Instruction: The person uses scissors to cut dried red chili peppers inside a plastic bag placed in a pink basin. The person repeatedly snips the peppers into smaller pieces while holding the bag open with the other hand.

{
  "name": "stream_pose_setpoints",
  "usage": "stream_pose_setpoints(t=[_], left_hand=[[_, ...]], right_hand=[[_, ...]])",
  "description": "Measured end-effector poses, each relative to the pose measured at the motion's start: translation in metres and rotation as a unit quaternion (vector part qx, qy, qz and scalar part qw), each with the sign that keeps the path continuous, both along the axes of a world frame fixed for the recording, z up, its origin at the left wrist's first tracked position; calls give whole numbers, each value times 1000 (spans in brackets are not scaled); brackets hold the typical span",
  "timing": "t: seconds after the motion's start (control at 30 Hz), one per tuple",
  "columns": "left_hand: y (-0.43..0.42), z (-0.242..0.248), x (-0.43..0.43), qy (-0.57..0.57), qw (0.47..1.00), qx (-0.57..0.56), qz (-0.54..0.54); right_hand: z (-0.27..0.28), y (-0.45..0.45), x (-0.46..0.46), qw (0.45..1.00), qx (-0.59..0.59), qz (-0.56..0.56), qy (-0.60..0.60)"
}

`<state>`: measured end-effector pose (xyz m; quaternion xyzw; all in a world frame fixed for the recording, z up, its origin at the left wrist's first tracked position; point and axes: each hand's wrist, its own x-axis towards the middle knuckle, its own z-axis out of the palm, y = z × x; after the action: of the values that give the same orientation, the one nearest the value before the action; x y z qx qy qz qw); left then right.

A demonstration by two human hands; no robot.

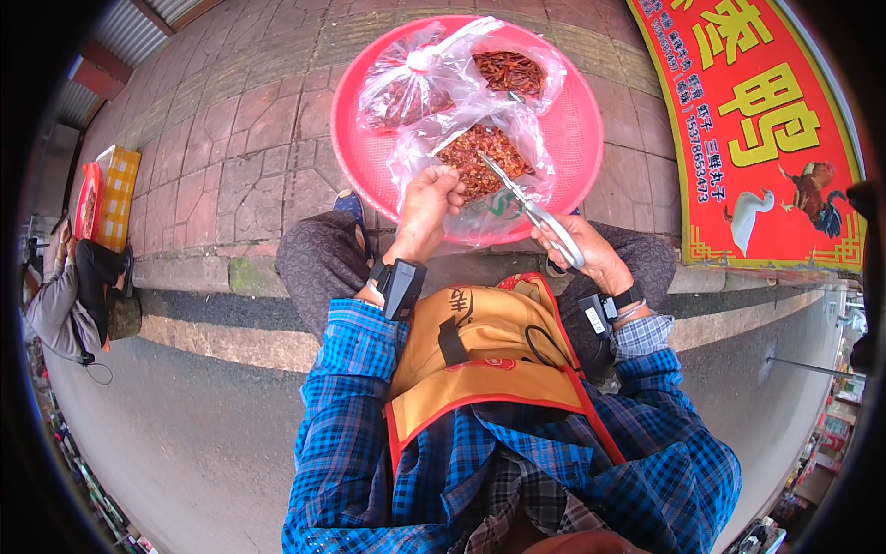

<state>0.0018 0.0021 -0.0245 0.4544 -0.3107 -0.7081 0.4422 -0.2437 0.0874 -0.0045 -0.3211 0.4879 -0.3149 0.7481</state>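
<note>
My right hand (580,248) holds a pair of scissors (531,208) by their pale handles. Their blades point up and left over cut dried red chillies (481,156) inside an open clear plastic bag (422,149). My left hand (432,197) is at the near left side of that bag, fingertips pinched together; whether a chilli piece is between them is hidden. Behind it, a second open bag contains long dried red chillies (510,73). A knotted bag (408,104) with reddish contents lies to the left. All three bags rest in a round pink plastic basket (585,149).
A red signboard (775,173) with writing and poultry pictures stands close on the right. Paving (263,131) ends at a kerb (187,272) beside the road (221,415). At far left a seated person (66,311) is near a red tray (88,201) and a yellow checked box (119,201).
</note>
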Motion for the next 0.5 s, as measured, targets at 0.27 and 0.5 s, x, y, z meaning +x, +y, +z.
stream_pose_setpoints(t=[0.27,0.5], left_hand=[[-1,-1,-1,-7,1000,-3,-6],[0,-3,-2,-18,999,3,-38]], right_hand=[[1,2,7,999,-7,44,1],[4,2,14,1000,9,25,-10]])
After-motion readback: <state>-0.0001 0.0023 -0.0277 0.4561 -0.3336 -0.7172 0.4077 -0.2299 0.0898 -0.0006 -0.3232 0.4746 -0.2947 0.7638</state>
